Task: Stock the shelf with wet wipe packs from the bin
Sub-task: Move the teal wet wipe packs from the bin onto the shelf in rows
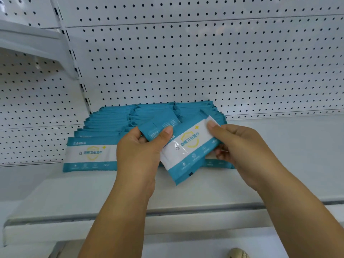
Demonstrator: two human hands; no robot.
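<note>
Teal-and-white wet wipe packs stand in rows (111,125) on the white shelf (93,190), leaning back toward the pegboard. The front pack of the left row (89,155) faces me. My left hand (137,153) grips a teal pack (156,127) with its back side up, thumb on top. My right hand (236,144) pinches the right end of another pack (188,151), tilted face-up just above the front of the rows. The two held packs overlap in the middle. The bin is out of sight.
A white pegboard (204,62) backs the shelf. The shelf's right half (288,155) is bare white surface. An upper shelf bracket (37,45) juts out at the top left. The shelf's front lip (167,220) runs below my forearms.
</note>
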